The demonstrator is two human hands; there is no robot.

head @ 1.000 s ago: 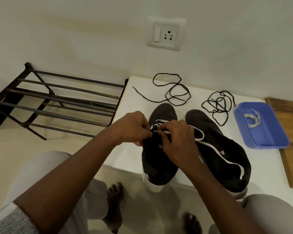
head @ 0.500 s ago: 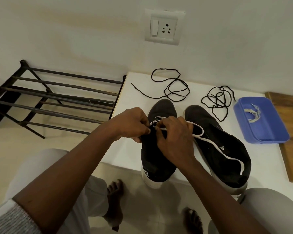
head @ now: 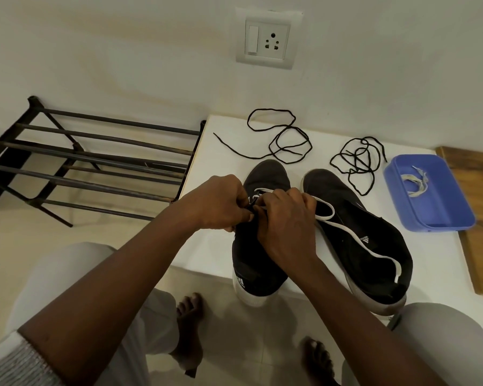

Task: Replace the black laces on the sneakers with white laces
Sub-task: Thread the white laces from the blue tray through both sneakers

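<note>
The right hand (head: pixel 286 224) closes in on the left hand (head: pixel 221 204) over the left black fabric sneaker (head: pixel 258 263) at the table's near edge. Their fingertips now meet, hiding the stretch of flat white lace (head: pixel 397 271) seen between them 1 second ago.

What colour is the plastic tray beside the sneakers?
The tray is blue, seen in the head view.

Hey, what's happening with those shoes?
A person's left hand grips one sneaker at its eyelets while the right hand pinches a white lace there; the lace's loose part trails over the other sneaker. Two black laces lie loose on the table behind, and a blue tray holds a second white lace.
</note>
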